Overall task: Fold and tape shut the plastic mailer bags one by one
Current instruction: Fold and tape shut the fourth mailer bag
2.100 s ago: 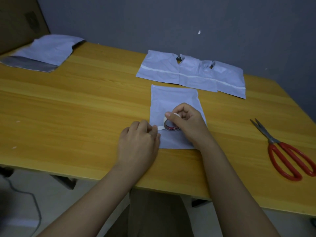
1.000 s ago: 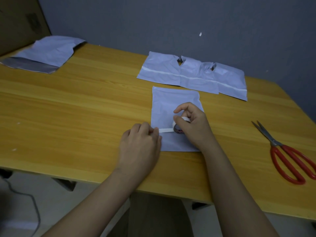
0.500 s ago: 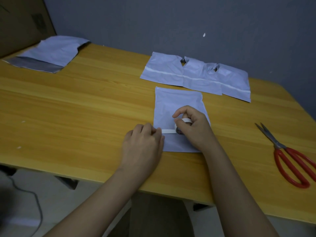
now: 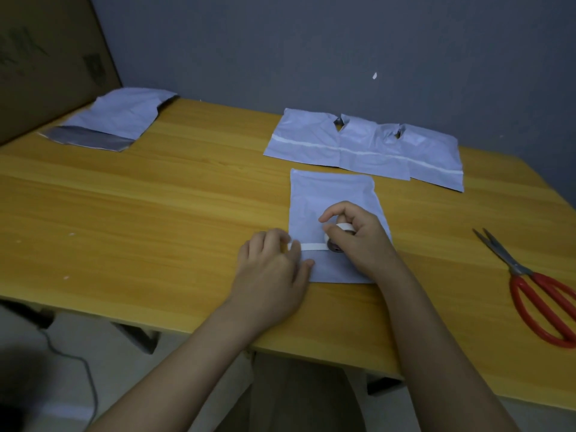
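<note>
Tape roll (image 4: 341, 236) was gripped by right hand (image 4: 363, 241); tape end was pressed flat by left hand (image 4: 271, 269) at mailer bag (image 4: 330, 194) edge. Strip could skew or wrinkle if pulled crooked.

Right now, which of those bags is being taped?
The bag nearest the person, lying alone under both hands. A strip of white tape runs across it; the three behind already carry tape.

Single head-worn wide-angle view, looking forward and down across wooden bench (image 4: 156, 213) toward grey wall (image 4: 311, 42). Close range: both forearms enter from bottom edge, bench's near edge and floor (image 4: 37, 385) below it in frame. Edges slightly bowed.
</note>
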`<state>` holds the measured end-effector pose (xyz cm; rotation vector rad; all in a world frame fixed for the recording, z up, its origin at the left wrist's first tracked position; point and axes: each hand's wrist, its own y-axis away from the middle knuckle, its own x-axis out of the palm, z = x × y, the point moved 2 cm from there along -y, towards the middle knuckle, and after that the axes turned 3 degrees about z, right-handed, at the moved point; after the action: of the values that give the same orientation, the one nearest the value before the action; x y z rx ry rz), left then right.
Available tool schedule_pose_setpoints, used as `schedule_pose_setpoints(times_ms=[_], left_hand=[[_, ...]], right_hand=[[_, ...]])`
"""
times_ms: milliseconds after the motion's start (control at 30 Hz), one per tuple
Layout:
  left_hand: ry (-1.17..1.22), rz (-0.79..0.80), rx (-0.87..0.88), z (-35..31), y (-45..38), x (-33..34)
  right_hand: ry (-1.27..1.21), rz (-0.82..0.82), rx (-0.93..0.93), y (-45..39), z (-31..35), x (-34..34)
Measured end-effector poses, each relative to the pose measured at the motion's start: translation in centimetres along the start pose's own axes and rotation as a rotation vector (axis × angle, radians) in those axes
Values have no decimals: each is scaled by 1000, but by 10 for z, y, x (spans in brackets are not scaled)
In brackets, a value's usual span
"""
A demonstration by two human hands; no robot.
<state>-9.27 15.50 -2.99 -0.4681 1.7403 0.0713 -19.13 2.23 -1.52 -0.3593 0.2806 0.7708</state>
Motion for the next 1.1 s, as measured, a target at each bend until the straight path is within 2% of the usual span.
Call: schedule_pose_setpoints(times_ms=[33,100,233,400,633,800,1000,1100], left_hand=[[28,49,-46,2,1,0],[37,17,-83,3,4,1],[-6,-66,32,-11,6,5],[-12,-53,129,-22,0,13],[-139,-65,120,-28,-2,10],[-92,-150,104,-25,-12,7],[-39,-171,84,-17,-16,13],[-69,-187,89,-19,-14,17]], right_hand=[[-12,-5,-4,0,0,0],[-21,-11,-7,0,0,0],[-9,-6,-7,0,1,-1],[-10,-9,-6,1,-1,-2],[-2,-4,-5,2,0,-4],[-65,-38,42,5,-3,-7],[-108,-103,119,6,-5,-11],[-70,-77,138,6,-5,-14]])
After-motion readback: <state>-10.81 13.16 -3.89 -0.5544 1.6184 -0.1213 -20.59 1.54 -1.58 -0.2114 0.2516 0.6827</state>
